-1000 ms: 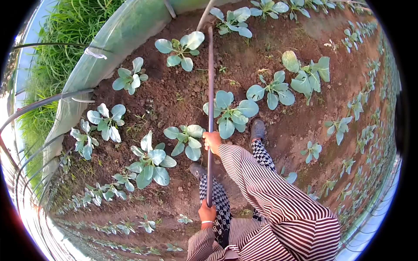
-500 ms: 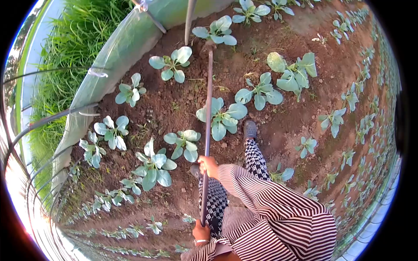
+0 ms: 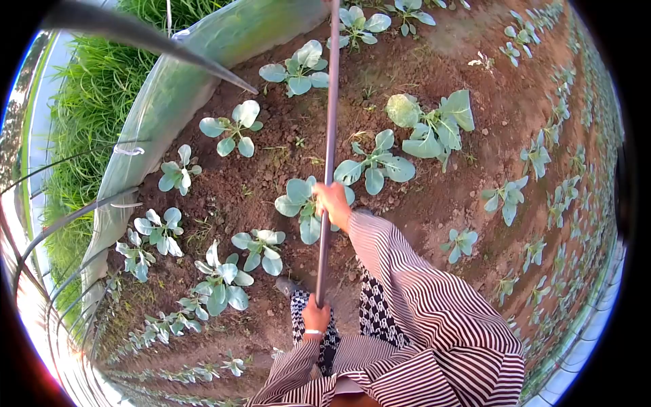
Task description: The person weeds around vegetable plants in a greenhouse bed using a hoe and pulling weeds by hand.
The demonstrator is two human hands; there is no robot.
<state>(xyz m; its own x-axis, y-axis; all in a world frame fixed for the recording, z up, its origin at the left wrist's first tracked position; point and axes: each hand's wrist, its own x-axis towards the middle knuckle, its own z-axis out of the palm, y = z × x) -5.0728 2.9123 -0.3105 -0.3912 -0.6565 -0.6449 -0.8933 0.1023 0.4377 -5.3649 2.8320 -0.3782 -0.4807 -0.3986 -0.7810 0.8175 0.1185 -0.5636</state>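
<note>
A long-handled tool [image 3: 332, 115] with a smooth brownish pole runs up through the head view past the top edge, so its far end is out of sight. My right hand [image 3: 332, 202] is closed around the middle of the pole, with the arm stretched forward. Lower down, near my legs, my left hand [image 3: 316, 316] grips the near end. Behind my right hand is a broad-leaved, cabbage-like plant [image 3: 296, 195], partly covered by hand and pole. Another leafy plant [image 3: 375, 163] grows just to the right of the pole.
Rows of similar plants [image 3: 234, 127] stand in brown soil [image 3: 271, 159]. A plastic sheet wall [image 3: 152, 102] curves along the left, with tall grass [image 3: 102, 122] beyond. Dark curved tubes, one blurred and close [image 3: 156, 44], cross the left side. My shoe [image 3: 286, 286] is between plants.
The tool's far end, earlier at the soil by a plant, has risen beyond the top edge. Both hands have moved forward and up with the pole. The view has shifted, and the dark tube looms larger.
</note>
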